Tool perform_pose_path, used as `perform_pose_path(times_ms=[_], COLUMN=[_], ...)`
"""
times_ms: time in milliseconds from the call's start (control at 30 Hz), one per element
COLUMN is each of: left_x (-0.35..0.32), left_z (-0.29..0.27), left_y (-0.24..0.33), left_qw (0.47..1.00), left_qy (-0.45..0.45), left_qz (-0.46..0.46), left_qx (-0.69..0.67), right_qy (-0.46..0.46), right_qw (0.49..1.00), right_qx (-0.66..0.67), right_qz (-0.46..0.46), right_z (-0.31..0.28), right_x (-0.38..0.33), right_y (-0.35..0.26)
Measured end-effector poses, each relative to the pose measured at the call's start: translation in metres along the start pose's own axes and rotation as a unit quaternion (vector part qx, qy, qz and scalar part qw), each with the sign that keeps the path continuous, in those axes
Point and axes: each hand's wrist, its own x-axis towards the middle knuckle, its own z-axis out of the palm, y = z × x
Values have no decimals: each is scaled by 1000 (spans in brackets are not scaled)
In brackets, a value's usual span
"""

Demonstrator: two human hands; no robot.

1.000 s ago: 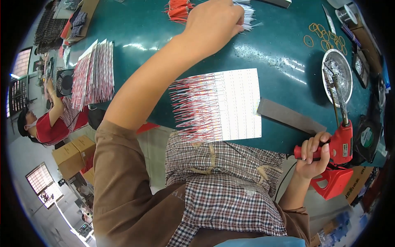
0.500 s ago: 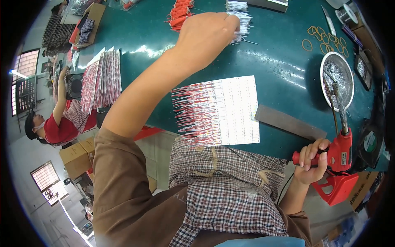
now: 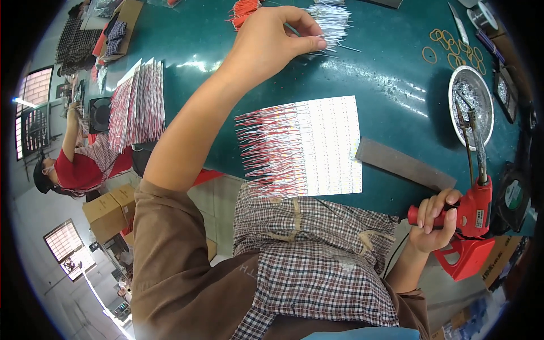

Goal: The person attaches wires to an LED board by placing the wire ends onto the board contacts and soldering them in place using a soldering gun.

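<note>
Soldering gun [image 3: 475, 212] is gripped by right hand [image 3: 433, 222]; white wires [image 3: 334, 25] are best parted 1 by 1 with left hand [image 3: 271, 41], pinch unclear.

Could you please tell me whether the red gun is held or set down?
The red gun is held: the right hand curls around its handle.

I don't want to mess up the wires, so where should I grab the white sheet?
I'd pinch the white sheet by its far right corner, coming from the right. That part looks flat and bare, while red and white wires stick out on its left side. The grey bar sits lower down, beside the right edge.
</note>
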Motion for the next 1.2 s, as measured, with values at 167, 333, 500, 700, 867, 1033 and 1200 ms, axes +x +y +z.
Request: perform_pose_path(times_ms=[167, 333, 500, 700, 867, 1033, 1200], left_x=[-4, -10, -22, -38, -59, -91, -111], left_z=[3, -1, -6, -11, -13, 8, 20], left_y=[-4, -7, -12, -7, -1, 7, 23], left_qw=[996, 975, 958, 935, 908, 930, 900], left_qy=[11, -8, -27, -62, -136, -153, -206], left_qz=[-10, -77, -95, -150, -162, -93, -118], left_qx=[-84, -207, -270, -315, -361, -321, -364], right_qy=[-4, -7, 9, 24, 60, 78, 58], right_qw=[1000, 1000, 1000, 1000, 996, 985, 943], right_qx=[0, 1, -2, -7, -61, -153, -327], right_qz=[-2, 1, 3, 19, 31, 15, -11], right_z=[-2, -3, -4, 0, 9, 45, 97], right_x=[0, 0, 0, 2, 0, -5, 0], right_y=[0, 1, 1, 0, -3, -1, 17])
